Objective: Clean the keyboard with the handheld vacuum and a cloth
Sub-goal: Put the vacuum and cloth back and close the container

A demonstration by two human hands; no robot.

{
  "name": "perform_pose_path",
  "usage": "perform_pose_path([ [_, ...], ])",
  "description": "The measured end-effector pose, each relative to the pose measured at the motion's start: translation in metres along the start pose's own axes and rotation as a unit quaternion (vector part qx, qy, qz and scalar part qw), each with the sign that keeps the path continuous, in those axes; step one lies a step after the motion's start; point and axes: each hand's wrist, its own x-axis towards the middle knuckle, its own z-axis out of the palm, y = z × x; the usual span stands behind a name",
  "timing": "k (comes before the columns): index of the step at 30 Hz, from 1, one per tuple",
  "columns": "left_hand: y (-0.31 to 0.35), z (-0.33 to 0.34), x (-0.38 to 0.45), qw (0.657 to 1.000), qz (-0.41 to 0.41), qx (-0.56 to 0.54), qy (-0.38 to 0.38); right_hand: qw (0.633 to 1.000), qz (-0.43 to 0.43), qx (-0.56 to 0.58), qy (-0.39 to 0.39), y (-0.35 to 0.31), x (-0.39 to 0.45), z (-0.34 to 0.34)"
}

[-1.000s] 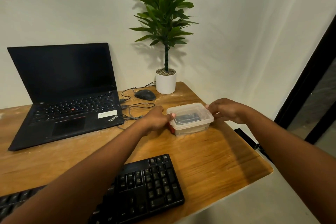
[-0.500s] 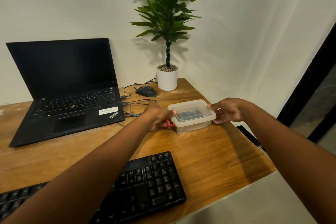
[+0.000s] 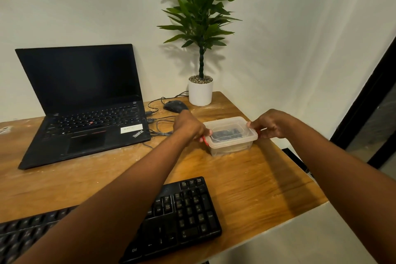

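left hand point(image 3: 188, 126) shifted onto red clip point(image 3: 205, 140)

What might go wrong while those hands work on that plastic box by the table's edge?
The clear box sits near the table's right edge; a hard tug by the left hand or right hand on its red clips could slide it off. A lid popping free might spill the dark contents. The left forearm hangs over the keyboard and might bump it.

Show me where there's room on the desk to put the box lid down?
Bare wood lies between the plastic box and the black keyboard, and toward the desk's right edge. It's crowded behind the box: cables, mouse, plant pot.
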Motion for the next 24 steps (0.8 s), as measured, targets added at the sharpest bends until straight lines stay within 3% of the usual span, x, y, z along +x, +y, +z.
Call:
perform_pose_path([
  [5, 0.006, 0.005, 0.006, 0.999, 0.004, 0.052, 0.015, 0.982, -0.065, -0.144, 0.099, -0.009, 0.005, 0.012],
  [12, 0.011, 0.014, 0.010, 0.992, 0.022, 0.112, 0.058, 0.909, -0.134, -0.337, 0.206, -0.019, -0.010, 0.035],
  [15, 0.011, 0.013, 0.009, 0.993, 0.017, 0.108, 0.051, 0.898, -0.139, -0.353, 0.221, -0.020, -0.013, 0.039],
  [24, -0.013, 0.012, -0.013, 0.999, 0.028, -0.010, 0.035, 0.925, -0.117, -0.291, 0.214, -0.011, 0.002, 0.032],
])
